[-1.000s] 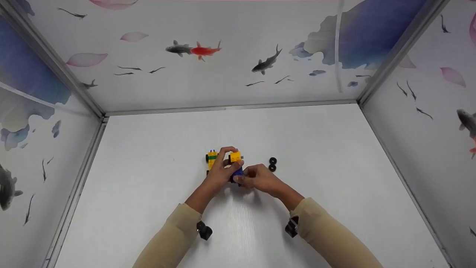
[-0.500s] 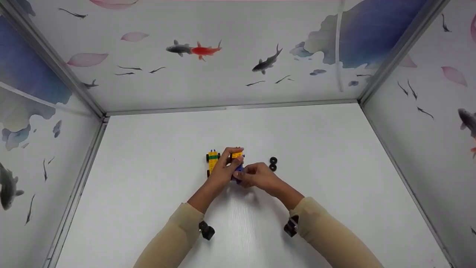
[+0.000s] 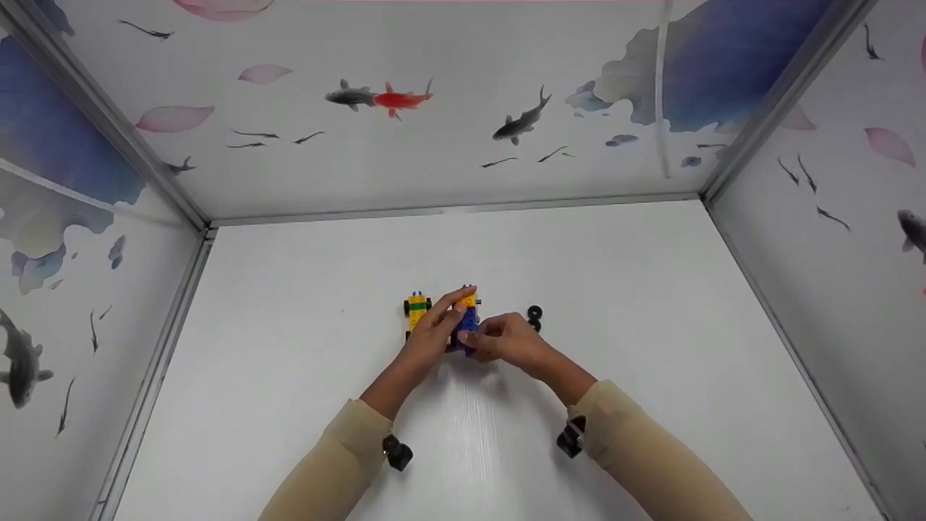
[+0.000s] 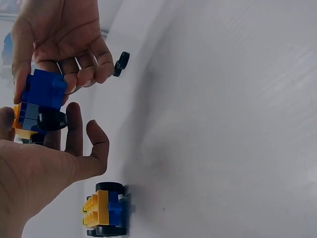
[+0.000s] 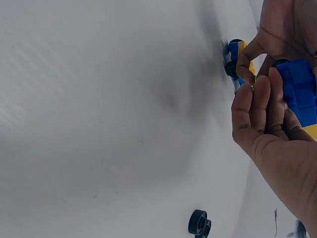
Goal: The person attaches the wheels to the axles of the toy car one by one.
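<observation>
Raised over the white table is a toy car of building bricks (image 3: 469, 318), blue with a yellow end. My left hand (image 3: 427, 339) grips it from the left side. My right hand (image 3: 512, 340) pinches the near right part of its blue body between thumb and fingers. One black wheel (image 4: 52, 119) shows on the car's left side in the left wrist view; a bare axle end pokes out on the right at its yellow end. A second toy car (image 3: 417, 307), yellow with a green strip and black wheels, stands on the table just left of my left hand.
Two loose black wheels (image 3: 534, 313) lie on the table (image 3: 615, 289) beyond my right hand, which partly overlaps them in the head view. Printed panels with fish wall in the table at the back and both sides. A small black camera hangs at each sleeve cuff.
The held car has tilted and shifted slightly right within my hands, showing more of its blue top. My left index finger has straightened along the yellow end. My right hand keeps its pinch.
</observation>
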`<state>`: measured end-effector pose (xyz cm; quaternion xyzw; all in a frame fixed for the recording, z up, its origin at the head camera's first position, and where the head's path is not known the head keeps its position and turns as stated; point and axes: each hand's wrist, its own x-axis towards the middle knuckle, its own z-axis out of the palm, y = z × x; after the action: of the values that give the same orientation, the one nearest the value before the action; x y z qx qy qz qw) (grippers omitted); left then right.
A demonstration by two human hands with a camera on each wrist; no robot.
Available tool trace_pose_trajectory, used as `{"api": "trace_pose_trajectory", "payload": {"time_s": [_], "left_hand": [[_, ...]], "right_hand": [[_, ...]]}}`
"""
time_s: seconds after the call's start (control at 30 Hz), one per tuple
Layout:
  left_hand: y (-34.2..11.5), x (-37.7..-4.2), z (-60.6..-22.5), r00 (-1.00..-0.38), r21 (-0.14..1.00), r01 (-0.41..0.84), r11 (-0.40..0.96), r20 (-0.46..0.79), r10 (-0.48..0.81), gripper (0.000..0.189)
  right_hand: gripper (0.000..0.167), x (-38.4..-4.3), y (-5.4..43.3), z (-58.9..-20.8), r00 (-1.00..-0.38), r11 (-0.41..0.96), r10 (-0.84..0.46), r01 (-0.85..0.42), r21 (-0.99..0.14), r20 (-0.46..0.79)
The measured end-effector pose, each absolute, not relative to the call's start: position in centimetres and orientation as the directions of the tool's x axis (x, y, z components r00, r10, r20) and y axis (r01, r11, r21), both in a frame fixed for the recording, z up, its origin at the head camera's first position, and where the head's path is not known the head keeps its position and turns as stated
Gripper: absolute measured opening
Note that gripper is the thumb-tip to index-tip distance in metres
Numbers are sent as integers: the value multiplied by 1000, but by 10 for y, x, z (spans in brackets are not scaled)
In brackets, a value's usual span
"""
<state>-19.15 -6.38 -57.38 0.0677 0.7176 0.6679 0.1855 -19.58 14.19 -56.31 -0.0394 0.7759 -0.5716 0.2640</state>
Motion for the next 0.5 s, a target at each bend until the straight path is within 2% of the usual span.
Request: {"api": "trace_pose_trajectory", "payload": {"time_s": [0.2, 0.4, 0.5], "left_hand": [[-68, -191, -571, -894, 976, -205, 77, -219, 392, 57], [-74, -194, -571, -890, 971, -230, 62, -236, 389, 66], [-76, -195, -571, -895, 972, -228, 54, -231, 381, 70]], "right_hand": [[41, -196, 145, -565, -856, 283, -390, 241, -928, -341], [40, -201, 159, -564, -801, 214, -503, 248, -945, -324], [38, -204, 170, -565, -827, 220, -486, 196, -956, -282]]}}
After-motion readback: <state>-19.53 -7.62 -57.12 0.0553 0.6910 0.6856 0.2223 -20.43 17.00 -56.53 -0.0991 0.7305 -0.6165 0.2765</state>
